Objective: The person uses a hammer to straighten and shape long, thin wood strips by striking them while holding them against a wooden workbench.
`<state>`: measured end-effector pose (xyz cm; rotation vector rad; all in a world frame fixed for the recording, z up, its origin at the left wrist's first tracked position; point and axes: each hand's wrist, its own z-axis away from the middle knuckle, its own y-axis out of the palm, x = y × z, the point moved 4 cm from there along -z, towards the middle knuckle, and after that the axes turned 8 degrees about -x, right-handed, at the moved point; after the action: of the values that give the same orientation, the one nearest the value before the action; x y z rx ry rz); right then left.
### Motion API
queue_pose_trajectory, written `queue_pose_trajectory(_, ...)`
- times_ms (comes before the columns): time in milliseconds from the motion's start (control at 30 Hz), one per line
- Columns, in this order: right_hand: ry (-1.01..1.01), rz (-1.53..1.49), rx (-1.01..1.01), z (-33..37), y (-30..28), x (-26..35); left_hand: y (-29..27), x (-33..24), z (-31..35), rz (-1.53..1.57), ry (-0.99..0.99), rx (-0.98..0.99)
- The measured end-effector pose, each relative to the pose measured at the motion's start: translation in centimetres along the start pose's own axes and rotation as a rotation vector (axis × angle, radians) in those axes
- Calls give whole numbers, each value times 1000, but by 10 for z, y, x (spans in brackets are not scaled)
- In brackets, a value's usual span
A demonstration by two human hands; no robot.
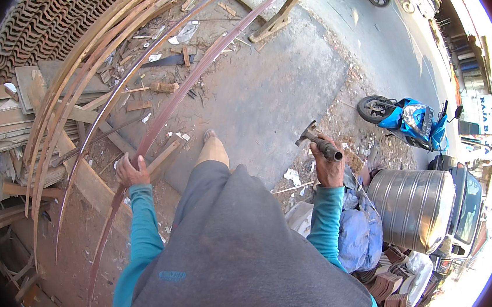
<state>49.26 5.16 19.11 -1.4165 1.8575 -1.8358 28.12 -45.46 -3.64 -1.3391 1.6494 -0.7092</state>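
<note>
My left hand grips a long reddish-brown wooden plank, thumb on one side and fingers on the other. The plank runs from the lower left up to the far right, its far end on a wooden trestle. In my right hand is a hammer, its dark handle end pointing up toward me. That hand is held out to the right, well apart from the plank. A short pale wood piece shows beside the plank, close to my left hand.
More long boards lie at the left, near stacked roof tiles and piled wood pieces. Wood scraps and litter cover the ground. A blue motorbike, a ribbed metal tank and blue bags stand to the right.
</note>
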Motion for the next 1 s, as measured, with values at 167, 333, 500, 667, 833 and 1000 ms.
queue_pose_trajectory(167,241,-615,-87,-83,31,-18,34,-148,-56,231,71,20)
queue_pose_trajectory(333,426,-1078,-246,-140,76,-16,116,-271,-110,373,133,281)
queue_pose_trajectory(500,382,-1148,-175,-214,104,17,178,-354,-148,314,172,605)
queue_pose_trajectory(667,190,-1184,-133,-278,109,54,217,-372,-181,174,117,881)
queue_pose_trajectory(833,-132,-1202,-238,-361,123,103,243,-343,-186,177,-25,841)
queue_pose_trajectory(1000,-268,-1164,170,-410,158,142,231,-350,-191,143,-52,928)
